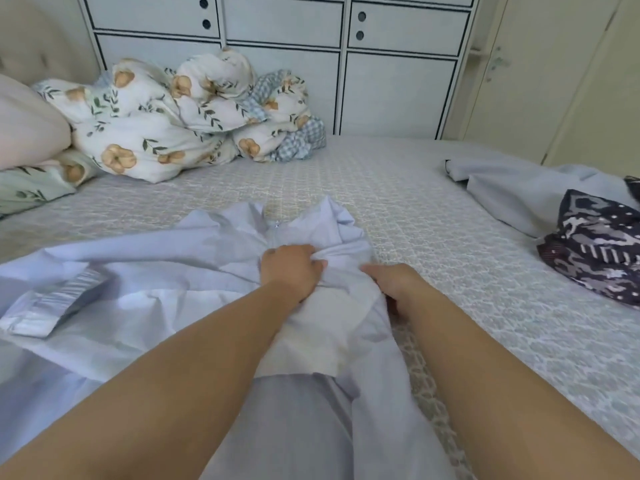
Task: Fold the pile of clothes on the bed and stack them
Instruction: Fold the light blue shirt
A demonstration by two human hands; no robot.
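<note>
A pale lavender zip-up garment point(145, 292) lies spread and rumpled across the near part of the bed, its zipper running up the middle. My left hand point(289, 268) grips a bunch of its fabric beside the zipper. My right hand point(394, 284) holds the same garment's right edge, with its fingers tucked under the cloth. A ribbed cuff point(52, 306) of the garment lies at the left. At the right edge of the bed sit a light grey garment point(512, 188) and a dark patterned garment point(595, 244), both unfolded.
The bed point(398, 188) has a textured grey-white cover. A crumpled floral duvet point(180, 119) and pillows point(27, 129) fill the far left. White cabinets point(398, 81) stand behind the bed, and a door point(540, 71) is at the right.
</note>
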